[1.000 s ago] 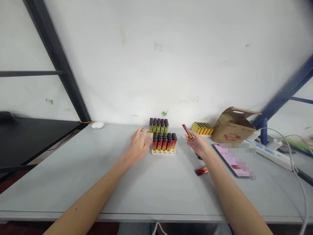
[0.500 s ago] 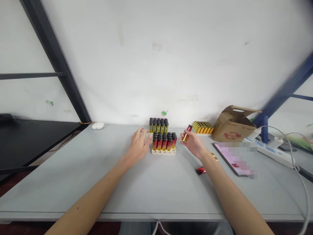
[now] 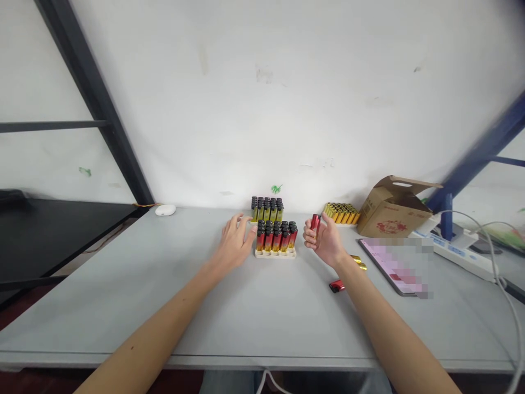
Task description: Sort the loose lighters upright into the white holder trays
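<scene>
My right hand (image 3: 326,238) is wrapped round a red lighter (image 3: 315,223), held upright to the right of the front rack. My left hand (image 3: 235,239) hovers with bent, parted fingers just left of that rack, holding nothing. Several red-and-yellow lighters (image 3: 276,239) with black tops stand in the white rack (image 3: 275,254); its front row shows bare slots. Behind them stands a block of yellow-green lighters (image 3: 267,210). Another red lighter (image 3: 337,286) lies on the table, partly behind my right forearm, near gold pieces (image 3: 361,263).
Yellow batteries or similar small cylinders (image 3: 342,214) stand packed at the wall, beside an open cardboard box (image 3: 394,213). A tablet (image 3: 396,266), a white power strip (image 3: 463,256) and cables lie on the right. A white earbud case (image 3: 165,210) sits at the back left.
The lighter in my right hand has turned from tilted to upright, and my fingers have closed further round it. My left hand stays almost in place.
</scene>
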Action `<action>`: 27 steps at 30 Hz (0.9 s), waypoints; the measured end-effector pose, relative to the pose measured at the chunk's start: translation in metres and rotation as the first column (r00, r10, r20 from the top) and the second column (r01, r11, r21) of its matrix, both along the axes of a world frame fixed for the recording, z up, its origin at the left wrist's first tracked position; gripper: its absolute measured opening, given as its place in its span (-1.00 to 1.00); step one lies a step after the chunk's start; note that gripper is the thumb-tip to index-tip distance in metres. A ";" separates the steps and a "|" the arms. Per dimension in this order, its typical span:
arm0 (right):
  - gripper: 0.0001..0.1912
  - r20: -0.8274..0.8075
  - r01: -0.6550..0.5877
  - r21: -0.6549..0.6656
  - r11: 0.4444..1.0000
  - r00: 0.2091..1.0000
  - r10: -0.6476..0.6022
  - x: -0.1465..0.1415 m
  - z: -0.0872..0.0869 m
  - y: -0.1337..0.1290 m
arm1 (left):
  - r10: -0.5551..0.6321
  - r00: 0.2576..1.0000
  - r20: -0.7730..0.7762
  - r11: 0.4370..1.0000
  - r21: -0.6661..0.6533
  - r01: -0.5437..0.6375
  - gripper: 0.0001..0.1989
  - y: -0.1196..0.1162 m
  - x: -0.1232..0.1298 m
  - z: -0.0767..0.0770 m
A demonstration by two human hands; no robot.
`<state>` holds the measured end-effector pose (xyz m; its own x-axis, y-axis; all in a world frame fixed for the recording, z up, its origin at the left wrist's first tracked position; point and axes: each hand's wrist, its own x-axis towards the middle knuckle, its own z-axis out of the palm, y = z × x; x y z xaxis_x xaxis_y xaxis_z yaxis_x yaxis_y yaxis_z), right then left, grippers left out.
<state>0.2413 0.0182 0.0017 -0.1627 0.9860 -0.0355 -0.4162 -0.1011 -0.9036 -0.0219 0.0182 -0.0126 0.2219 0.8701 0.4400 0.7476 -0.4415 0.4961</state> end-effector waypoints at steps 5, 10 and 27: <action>-0.53 0.055 0.023 -0.013 1.000 0.998 -0.023 -0.003 -0.003 0.002 | -0.004 1.000 -0.011 1.000 0.008 0.004 -0.54 0.001 0.000 -0.001; -0.55 0.064 0.041 -0.004 0.999 0.997 -0.041 -0.004 -0.005 0.002 | -0.006 1.000 -0.007 1.000 0.019 0.006 -0.57 0.000 0.001 0.000; -0.58 0.104 0.080 0.026 0.996 0.991 -0.082 -0.005 -0.005 0.003 | 0.003 1.000 -0.027 1.000 0.003 -0.003 -0.55 0.001 0.000 -0.001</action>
<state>0.2361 0.0211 -0.0035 -0.0785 0.9966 -0.0269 -0.3254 -0.0511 -0.9442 -0.0223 0.0196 -0.0133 0.2308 0.8695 0.4367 0.7620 -0.4406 0.4746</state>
